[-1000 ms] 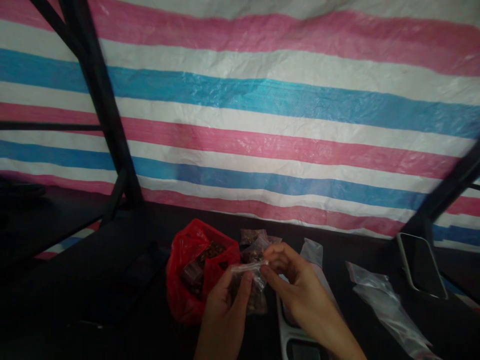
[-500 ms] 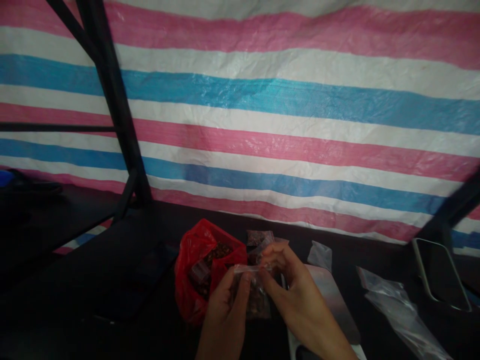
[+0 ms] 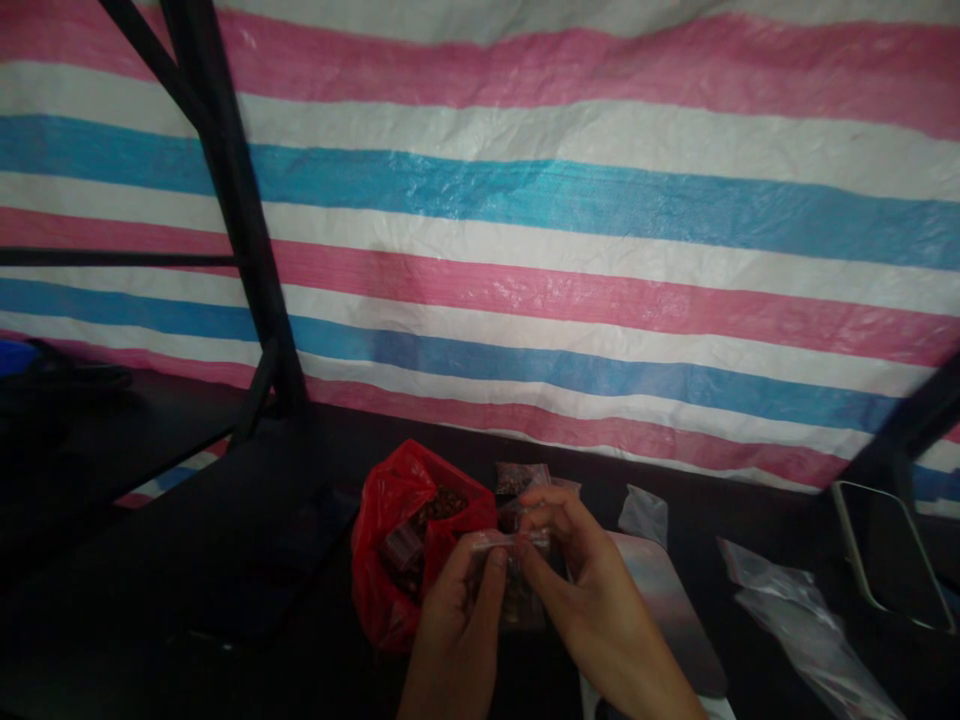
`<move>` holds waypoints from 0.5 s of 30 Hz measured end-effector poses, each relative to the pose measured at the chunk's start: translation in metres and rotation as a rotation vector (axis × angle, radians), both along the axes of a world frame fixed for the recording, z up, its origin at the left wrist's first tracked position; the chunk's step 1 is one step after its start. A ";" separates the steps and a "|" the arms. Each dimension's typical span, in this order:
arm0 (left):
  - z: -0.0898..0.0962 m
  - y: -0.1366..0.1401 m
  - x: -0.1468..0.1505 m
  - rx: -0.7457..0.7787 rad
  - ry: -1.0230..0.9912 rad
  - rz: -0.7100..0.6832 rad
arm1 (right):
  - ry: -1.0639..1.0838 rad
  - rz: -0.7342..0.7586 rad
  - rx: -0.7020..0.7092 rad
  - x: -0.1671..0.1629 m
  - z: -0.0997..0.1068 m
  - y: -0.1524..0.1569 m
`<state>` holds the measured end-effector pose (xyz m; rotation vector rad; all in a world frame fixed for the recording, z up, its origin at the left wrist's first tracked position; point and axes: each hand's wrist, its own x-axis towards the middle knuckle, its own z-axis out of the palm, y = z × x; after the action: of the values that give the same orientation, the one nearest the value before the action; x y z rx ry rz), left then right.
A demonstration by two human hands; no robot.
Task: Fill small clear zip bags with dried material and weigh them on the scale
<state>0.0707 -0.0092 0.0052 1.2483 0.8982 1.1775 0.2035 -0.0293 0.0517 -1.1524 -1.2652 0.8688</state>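
Holding one small clear bag [image 3: 523, 600] with two hands, in the near middle of the scene, over one black table [image 3: 352, 420]. Gripping its top edge with the left hand [image 3: 459, 610], thumb on the near face, fingers clamped behind the plastic. Pinching the same edge farther right with the right hand [image 3: 589, 575], thumb and forefinger together on it, other fingers curled above. Below the thumbs, the body of the bag, with contents too dim to count.

Just left of the left hand, one red plastic bag [image 3: 379, 505], mouth open, with many brown pieces [image 3: 444, 502] inside and one small pale packet [image 3: 403, 546] among them. On the far side, beyond the hands, at least two small filled bags [image 3: 517, 478], partly hidden; cannot tell the full count. Right of those, one flat clear bag [image 3: 645, 515].

Beside the right forearm, one silver-topped device [image 3: 671, 610], partly covered. Farther right, several overlapping clear bags [image 3: 806, 625], then one phone [image 3: 892, 555], tilted, screen dark. At the far side, one striped sheet [image 3: 525, 240] and two black posts [image 3: 240, 210], one left, one right.
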 end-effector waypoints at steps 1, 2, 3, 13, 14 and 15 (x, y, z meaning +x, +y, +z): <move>-0.002 0.000 0.000 -0.009 -0.008 0.000 | -0.012 -0.004 0.011 0.000 0.001 0.000; -0.004 0.001 -0.001 -0.020 -0.014 0.007 | -0.023 -0.010 0.021 0.000 0.002 0.000; -0.005 0.002 -0.001 -0.029 -0.018 0.020 | -0.033 -0.016 0.027 0.000 0.003 -0.001; 0.003 -0.002 -0.003 0.004 0.076 -0.033 | -0.148 -0.026 0.001 0.002 0.012 -0.006; 0.000 -0.003 -0.003 0.020 0.090 -0.044 | -0.152 -0.040 0.011 0.005 0.014 -0.005; -0.005 -0.003 -0.002 0.037 0.098 -0.045 | -0.154 -0.066 0.022 0.008 0.016 -0.004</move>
<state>0.0684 -0.0126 0.0006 1.3597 0.9194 1.1097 0.2114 -0.0335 0.0677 -1.2557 -1.3508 0.7262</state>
